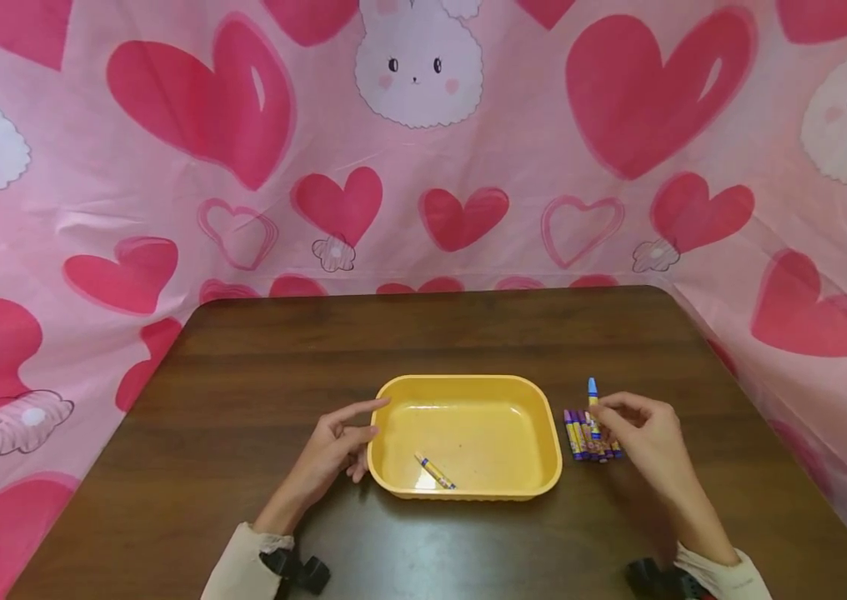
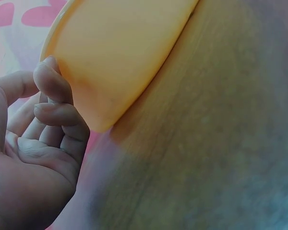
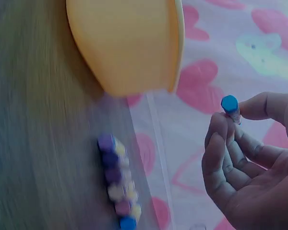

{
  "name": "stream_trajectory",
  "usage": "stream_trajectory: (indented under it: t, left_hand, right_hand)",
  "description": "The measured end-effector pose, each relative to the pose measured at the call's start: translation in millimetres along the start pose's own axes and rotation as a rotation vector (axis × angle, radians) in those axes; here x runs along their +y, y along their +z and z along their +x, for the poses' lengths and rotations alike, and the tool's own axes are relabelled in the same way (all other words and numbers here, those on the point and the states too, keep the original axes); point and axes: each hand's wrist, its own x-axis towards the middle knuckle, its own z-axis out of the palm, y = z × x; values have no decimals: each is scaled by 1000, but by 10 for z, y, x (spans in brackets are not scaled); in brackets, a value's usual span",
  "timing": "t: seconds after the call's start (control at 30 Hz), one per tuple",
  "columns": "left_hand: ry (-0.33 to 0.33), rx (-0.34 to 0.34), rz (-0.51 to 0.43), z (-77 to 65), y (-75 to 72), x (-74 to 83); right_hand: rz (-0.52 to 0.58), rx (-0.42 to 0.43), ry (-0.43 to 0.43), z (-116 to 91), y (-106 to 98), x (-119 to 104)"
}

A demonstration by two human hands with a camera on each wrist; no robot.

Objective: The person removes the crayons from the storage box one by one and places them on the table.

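Note:
My right hand (image 1: 644,433) pinches a blue crayon (image 1: 593,400) between thumb and fingers, its pale blue tip pointing up. In the right wrist view the crayon's flat blue end (image 3: 229,103) faces the camera. Just below and to the left of that hand lies a side-by-side row of several crayons (image 1: 575,437) with yellow wrappers, partly hidden by it. My left hand (image 1: 329,450) rests at the left rim of a yellow plastic tray (image 1: 461,382), fingers loosely bent and touching it. Inside the tray, near its front wall, lies one pale-tipped crayon (image 1: 435,472).
Everything stands on a dark brown wooden table (image 1: 303,342). A pink cloth (image 1: 408,150) with hearts and rabbit faces hangs behind the table and along both sides. The tray sits between the hands, with the crayon row off its right end.

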Motion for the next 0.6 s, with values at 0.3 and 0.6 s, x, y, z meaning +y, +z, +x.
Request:
stream_trajectory:
  t: [0.3,0.6]
  left_hand:
    - [10,-1,1,-12,-4,-5]
    - [-18,12,19,5,-3,-13]
  right_hand:
    - [-212,-63,109,57,-223,231]
    - [-352,-125,135,107,-290,439]
